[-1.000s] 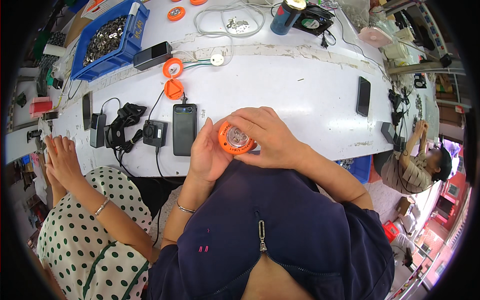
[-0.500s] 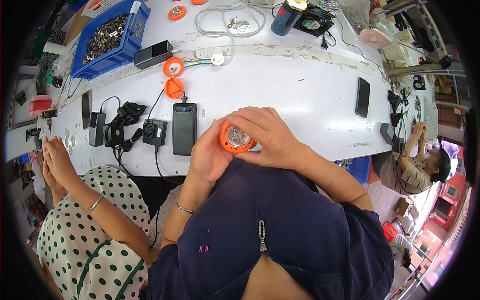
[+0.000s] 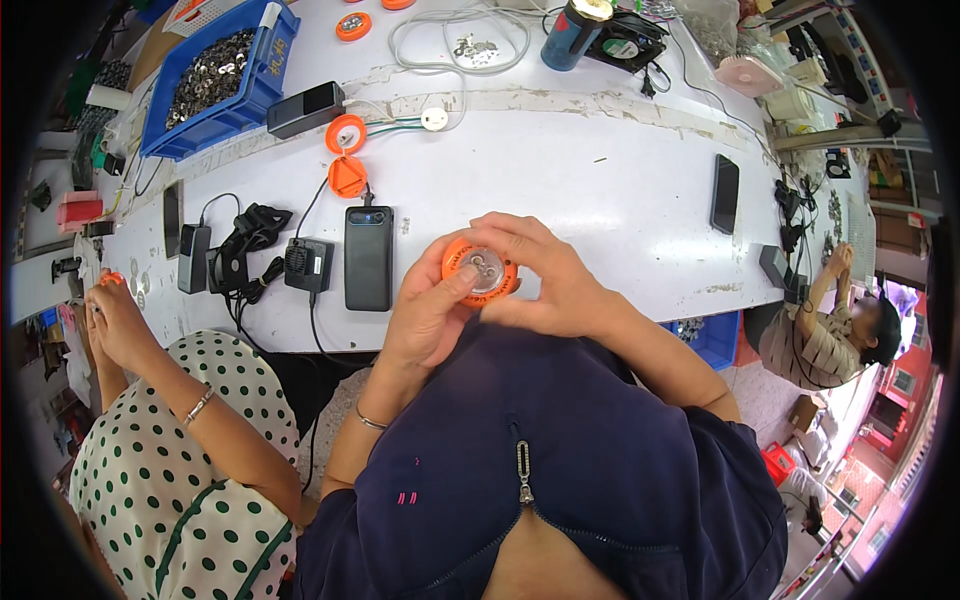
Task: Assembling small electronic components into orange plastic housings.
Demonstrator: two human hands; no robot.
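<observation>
A round orange LED light [image 3: 489, 283] with a clear lens is between my hands, just past the table's near edge. My left hand [image 3: 432, 312] grips it from the left, with the thumb lying over the lens. From the right, my right hand [image 3: 560, 280] curves around it, fingers along the far rim and thumb by the near right side. My palms hide the underside of the light. To the left of my hands lies a black power bank [image 3: 369, 260] with a cable plugged into its far end.
An opened orange light housing [image 3: 347, 176] has wires running to a white round part [image 3: 434, 119]. Left are a black adapter [image 3: 309, 264] and cables; a phone [image 3: 725, 195] lies right. A blue bin [image 3: 158, 135] of small metal parts stands far left. Co-workers sit on both sides.
The light has turned in my hands. My left thumb has come onto its lens, and my right fingers have shifted along the rim. The left co-worker's hands have moved slightly.
</observation>
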